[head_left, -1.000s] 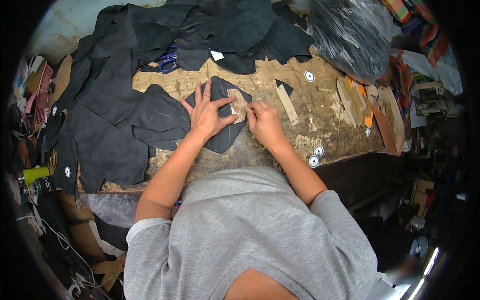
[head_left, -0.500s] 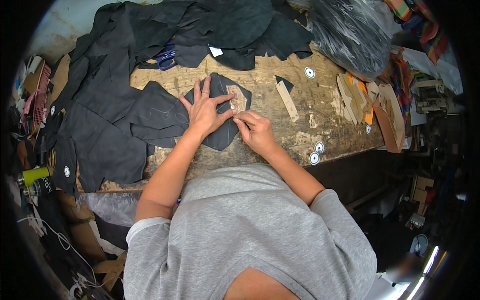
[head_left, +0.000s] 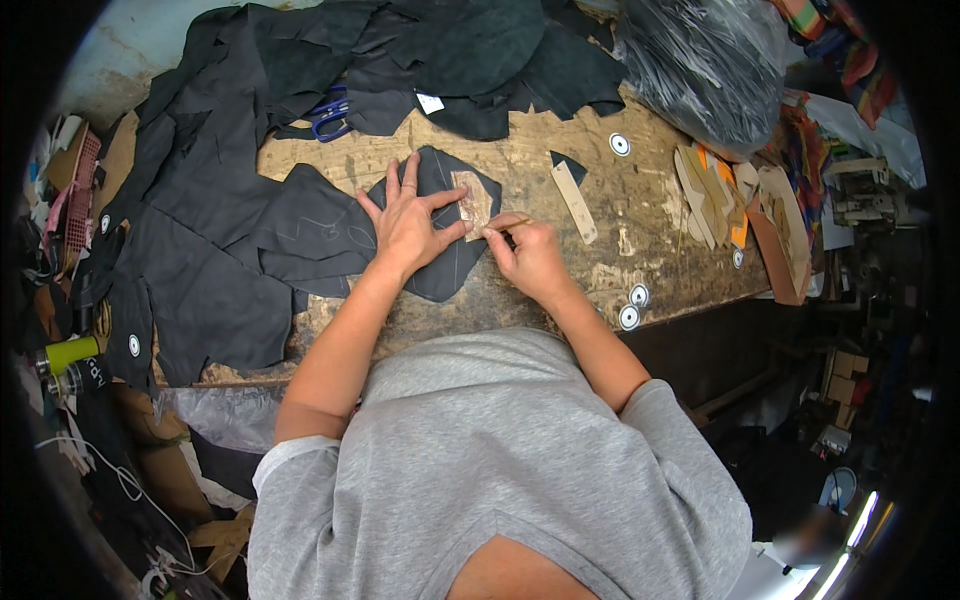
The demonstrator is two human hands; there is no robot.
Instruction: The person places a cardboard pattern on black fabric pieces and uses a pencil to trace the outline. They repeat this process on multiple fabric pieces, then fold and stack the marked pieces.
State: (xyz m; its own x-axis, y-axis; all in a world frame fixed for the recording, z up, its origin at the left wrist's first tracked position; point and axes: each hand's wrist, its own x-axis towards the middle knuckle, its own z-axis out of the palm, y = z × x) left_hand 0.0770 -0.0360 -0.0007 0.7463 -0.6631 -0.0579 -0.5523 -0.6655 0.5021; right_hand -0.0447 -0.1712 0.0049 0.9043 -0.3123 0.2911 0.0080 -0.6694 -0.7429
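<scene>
My left hand (head_left: pixel 405 232) lies with fingers spread over a black leather piece (head_left: pixel 438 275), its thumb and forefinger on a brown, worn pattern template (head_left: pixel 474 192). Pale drawn lines show on the black leather beside the template. In my right hand (head_left: pixel 532 258) is a thin pen-like tool (head_left: pixel 513 224), pinched between the fingers. Its tip is near the template's lower right edge and too small to make out.
Black leather sheets (head_left: pixel 210 260) cover the table's left and back. Blue-handled scissors (head_left: pixel 331 113) lie behind my left hand. A beige template strip (head_left: pixel 574 203) lies to the right, cardboard patterns (head_left: pixel 705 195) farther right. A plastic-wrapped bundle (head_left: pixel 705 70) stands at the back right.
My right hand has shifted a little to the right, and the pen-like tool has swung with it along the template's lower edge. My left hand stays in place.
</scene>
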